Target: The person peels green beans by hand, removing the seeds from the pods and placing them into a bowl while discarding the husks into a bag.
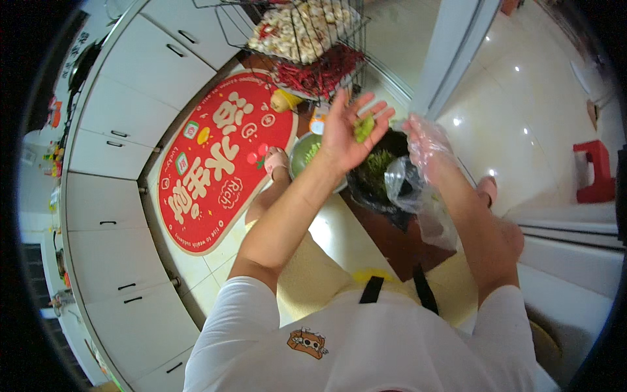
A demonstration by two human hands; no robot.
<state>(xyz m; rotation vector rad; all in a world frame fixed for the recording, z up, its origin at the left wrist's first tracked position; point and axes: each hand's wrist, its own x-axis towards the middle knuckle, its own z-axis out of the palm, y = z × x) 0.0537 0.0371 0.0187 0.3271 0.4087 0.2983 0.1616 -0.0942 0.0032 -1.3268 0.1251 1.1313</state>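
Observation:
My left hand is held palm up with its fingers spread, and a small heap of green pieces lies on its palm and fingers. A clear plastic glove or bag covers my right hand; its fingertips are bent, and whether they hold something is not clear. Below the hands is a black plastic bag with dark green plant matter in it. Clear plastic hangs beneath my right hand. Partly behind my left forearm stands a metal bowl with light green pieces.
A wire rack holds garlic above dried red chillies. Left lies a red floor mat before white cabinets. A red plastic stool stands at right, beyond a sliding door frame.

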